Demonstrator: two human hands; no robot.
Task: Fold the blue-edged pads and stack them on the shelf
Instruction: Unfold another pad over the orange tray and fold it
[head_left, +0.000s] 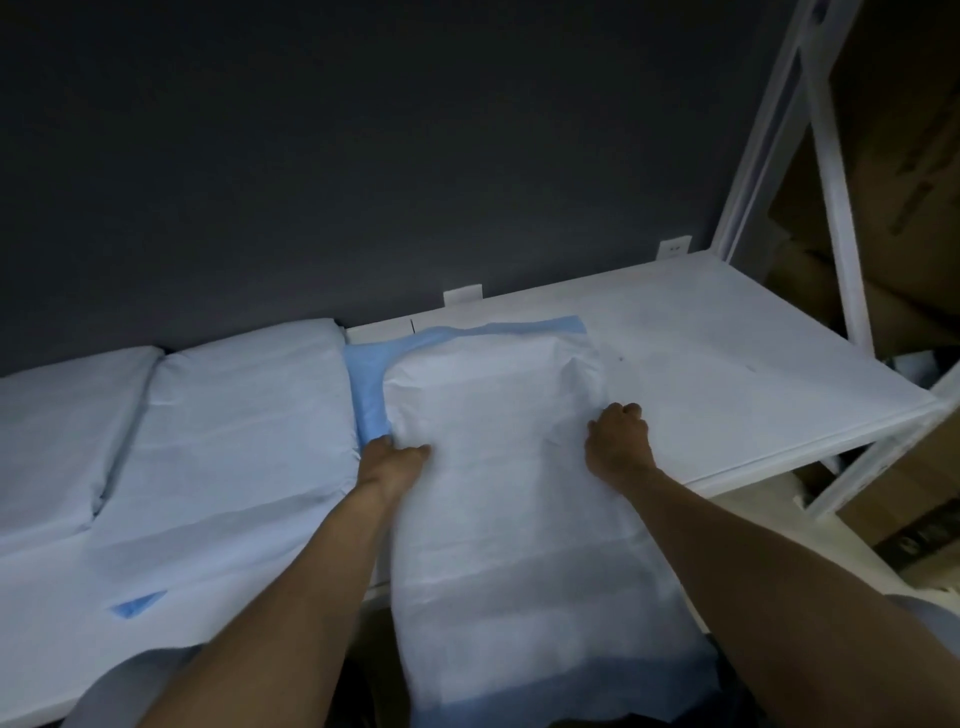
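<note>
A white pad with blue edges (498, 415) lies lengthwise on the white shelf (753, 353), its near end hanging over the front edge toward me. Blue border shows along its far and left sides. My left hand (394, 462) grips the pad's left edge with curled fingers. At the right edge, my right hand (618, 441) has its fingers curled on the pad. Stacks of folded pads (234, 415) fill the shelf to the left, touching the pad's blue edge.
A dark wall rises behind the shelf. A white shelf frame upright (831, 171) stands at the right, with brown cardboard boxes (904, 171) beyond it. Two small white brackets (462, 296) sit at the shelf's back edge.
</note>
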